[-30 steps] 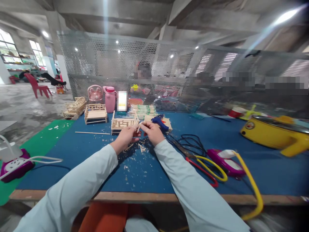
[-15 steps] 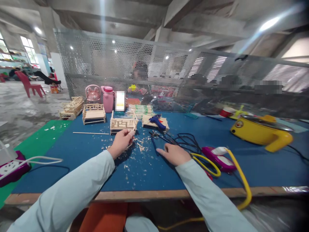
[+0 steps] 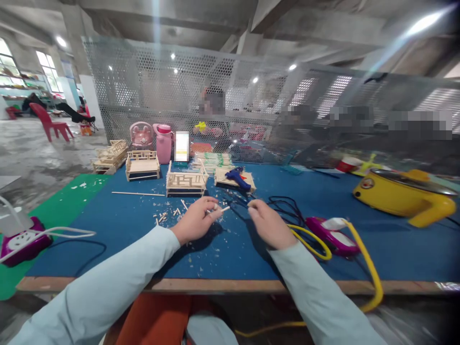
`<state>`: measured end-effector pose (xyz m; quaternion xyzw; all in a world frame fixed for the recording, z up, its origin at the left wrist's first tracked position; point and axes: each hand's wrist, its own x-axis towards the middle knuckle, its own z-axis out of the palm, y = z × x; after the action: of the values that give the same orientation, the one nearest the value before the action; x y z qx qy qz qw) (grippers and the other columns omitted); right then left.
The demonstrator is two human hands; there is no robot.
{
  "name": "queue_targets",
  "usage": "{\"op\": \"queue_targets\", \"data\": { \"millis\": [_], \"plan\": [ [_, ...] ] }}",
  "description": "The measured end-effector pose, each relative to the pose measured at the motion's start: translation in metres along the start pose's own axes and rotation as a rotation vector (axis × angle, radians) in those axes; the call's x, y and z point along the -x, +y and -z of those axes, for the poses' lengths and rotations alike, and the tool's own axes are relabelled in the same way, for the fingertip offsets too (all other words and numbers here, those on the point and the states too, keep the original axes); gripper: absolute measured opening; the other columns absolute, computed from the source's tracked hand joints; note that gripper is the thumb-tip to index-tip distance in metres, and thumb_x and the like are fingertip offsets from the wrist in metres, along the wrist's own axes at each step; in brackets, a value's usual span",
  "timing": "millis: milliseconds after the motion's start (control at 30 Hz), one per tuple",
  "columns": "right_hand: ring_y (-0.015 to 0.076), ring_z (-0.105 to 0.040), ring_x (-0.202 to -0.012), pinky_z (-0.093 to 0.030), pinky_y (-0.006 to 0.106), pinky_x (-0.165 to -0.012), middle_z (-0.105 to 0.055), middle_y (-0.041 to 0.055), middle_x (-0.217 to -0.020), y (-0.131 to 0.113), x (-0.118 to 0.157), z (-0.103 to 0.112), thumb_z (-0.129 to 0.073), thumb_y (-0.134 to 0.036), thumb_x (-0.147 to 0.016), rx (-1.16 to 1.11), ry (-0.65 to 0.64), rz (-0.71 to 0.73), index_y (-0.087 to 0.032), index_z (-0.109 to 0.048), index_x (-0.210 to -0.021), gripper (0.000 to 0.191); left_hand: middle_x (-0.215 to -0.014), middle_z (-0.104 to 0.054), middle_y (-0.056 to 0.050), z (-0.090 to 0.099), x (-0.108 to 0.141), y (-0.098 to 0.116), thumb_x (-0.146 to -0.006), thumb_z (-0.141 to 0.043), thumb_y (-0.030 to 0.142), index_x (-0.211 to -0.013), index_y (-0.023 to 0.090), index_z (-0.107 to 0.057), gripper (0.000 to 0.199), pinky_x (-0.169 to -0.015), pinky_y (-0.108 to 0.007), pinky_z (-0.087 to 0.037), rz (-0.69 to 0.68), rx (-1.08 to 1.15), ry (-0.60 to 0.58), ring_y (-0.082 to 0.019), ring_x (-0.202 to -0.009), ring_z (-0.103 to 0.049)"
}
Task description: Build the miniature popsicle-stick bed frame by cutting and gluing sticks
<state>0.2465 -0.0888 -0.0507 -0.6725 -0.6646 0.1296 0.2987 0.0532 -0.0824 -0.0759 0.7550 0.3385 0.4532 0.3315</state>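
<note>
My left hand (image 3: 197, 219) pinches a short pale wooden stick (image 3: 224, 209), whose tip points right. To its right, my right hand (image 3: 271, 224) is closed, its fingertips at a dark, blurred tool (image 3: 235, 205); what lies inside the grip is hidden. Behind my left hand stands a small wooden frame model (image 3: 187, 184). A blue glue gun (image 3: 238, 178) rests on a flat wooden piece (image 3: 223, 178) behind the tool. Cut stick pieces (image 3: 163, 218) and shavings are scattered on the blue table (image 3: 143, 258).
Two more wooden models (image 3: 143, 166) (image 3: 109, 157), a pink bottle (image 3: 164, 143), a lit phone (image 3: 181, 146) and a stick bundle (image 3: 212, 161) stand behind. Black cables, a purple power strip (image 3: 332, 237) and a yellow pot (image 3: 398, 194) are right. A person sits beyond the mesh screen.
My left hand has moved right, away from the wooden model, with a stick in its fingers. My right hand has lifted and closed near the dark tool. The view has shifted slightly.
</note>
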Motion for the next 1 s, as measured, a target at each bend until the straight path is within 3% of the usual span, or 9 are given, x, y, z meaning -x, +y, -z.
{"op": "queue_targets", "data": {
  "millis": [100,167,233,300,400,500,633,867,1000],
  "plan": [
    [0.0077,-0.029,-0.039,-0.025,0.019,-0.037,-0.035,-0.0079,-0.053,-0.007,0.022,0.005,-0.047,-0.036,-0.076,-0.742,-0.008,-0.092,-0.024,-0.043,-0.085,0.016,-0.114,-0.054,-0.009,-0.003,-0.001,0.000,-0.078,-0.052,0.031,-0.070,0.018,-0.062,0.018,-0.102,-0.031,-0.022,0.078,0.096,0.022,-0.022,-0.123,-0.033],
    [0.0058,-0.020,-0.037,-0.019,0.017,-0.034,-0.026,-0.0097,-0.052,-0.016,0.035,0.002,-0.054,-0.038,-0.072,-1.096,-0.081,-0.146,-0.024,-0.040,-0.080,0.021,-0.105,-0.058,-0.008,-0.004,-0.002,-0.002,-0.077,-0.054,0.033,-0.069,0.019,-0.062,0.018,-0.102,-0.031,-0.022,0.120,0.165,-0.046,-0.022,-0.121,-0.036],
    [0.0048,-0.017,-0.038,-0.017,0.016,-0.033,-0.023,-0.0094,-0.052,-0.024,0.042,-0.004,-0.057,-0.038,-0.071,-1.272,-0.139,-0.168,-0.023,-0.037,-0.071,0.025,-0.091,-0.059,-0.006,-0.002,-0.002,-0.003,-0.077,-0.052,0.035,-0.071,0.019,-0.061,0.020,-0.095,-0.029,-0.031,0.125,0.203,-0.112,-0.020,-0.105,-0.048],
    [0.0050,-0.020,-0.039,-0.020,0.016,-0.033,-0.024,-0.0083,-0.053,-0.029,0.045,-0.010,-0.055,-0.042,-0.073,-1.305,-0.137,-0.152,-0.022,-0.036,-0.065,0.029,-0.077,-0.055,-0.003,0.001,-0.003,-0.001,-0.079,-0.049,0.037,-0.070,0.017,-0.059,0.024,-0.085,-0.026,-0.037,0.106,0.184,-0.109,-0.016,-0.084,-0.051],
    [0.0095,-0.046,-0.056,-0.040,0.021,-0.047,-0.046,-0.0015,-0.067,-0.029,0.039,-0.012,-0.055,-0.045,-0.072,-1.161,-0.181,-0.034,-0.022,-0.047,-0.072,0.025,-0.064,-0.047,0.001,0.007,-0.003,0.006,-0.080,-0.047,0.037,-0.065,0.016,-0.056,0.027,-0.079,-0.025,-0.037,0.059,0.085,-0.056,-0.014,-0.073,-0.045],
    [0.0194,-0.053,-0.098,-0.046,0.034,-0.074,-0.052,0.0072,-0.112,-0.024,0.027,-0.006,-0.054,-0.046,-0.066,-1.024,-0.470,0.111,-0.027,-0.048,-0.106,0.044,-0.067,-0.050,0.000,0.009,-0.003,0.013,-0.082,-0.045,0.035,-0.070,0.017,-0.059,0.026,-0.084,-0.027,-0.034,-0.005,0.048,-0.120,-0.015,-0.077,-0.045],
    [0.0223,-0.048,-0.110,-0.042,0.041,-0.081,-0.041,0.0118,-0.132,-0.022,0.011,0.004,-0.039,-0.058,-0.061,-0.959,-0.741,0.204,-0.025,-0.027,-0.130,0.077,-0.069,-0.054,-0.001,0.006,-0.001,0.016,-0.084,-0.041,0.031,-0.074,0.018,-0.061,0.026,-0.094,-0.029,-0.029,-0.077,0.033,-0.195,-0.015,-0.079,-0.047],
    [0.0258,-0.051,-0.105,-0.044,0.041,-0.077,-0.047,0.0143,-0.126,-0.028,0.012,-0.006,-0.042,-0.048,-0.059,-1.027,-0.640,0.208,-0.021,-0.040,-0.121,0.068,-0.082,-0.054,-0.005,0.001,0.003,0.010,-0.082,-0.045,0.034,-0.074,0.016,-0.063,0.027,-0.081,-0.025,-0.037,-0.005,0.081,-0.205,-0.016,-0.084,-0.048],
    [0.0250,-0.048,-0.109,-0.043,0.039,-0.082,-0.043,0.0116,-0.130,-0.035,0.022,-0.012,-0.050,-0.044,-0.054,-1.037,-0.561,0.314,-0.023,-0.036,-0.124,0.075,-0.075,-0.056,-0.003,0.001,0.002,0.012,-0.080,-0.047,0.039,-0.071,0.015,-0.063,0.030,-0.076,-0.024,-0.039,0.039,0.208,-0.172,-0.014,-0.078,-0.048]
  ]
}}
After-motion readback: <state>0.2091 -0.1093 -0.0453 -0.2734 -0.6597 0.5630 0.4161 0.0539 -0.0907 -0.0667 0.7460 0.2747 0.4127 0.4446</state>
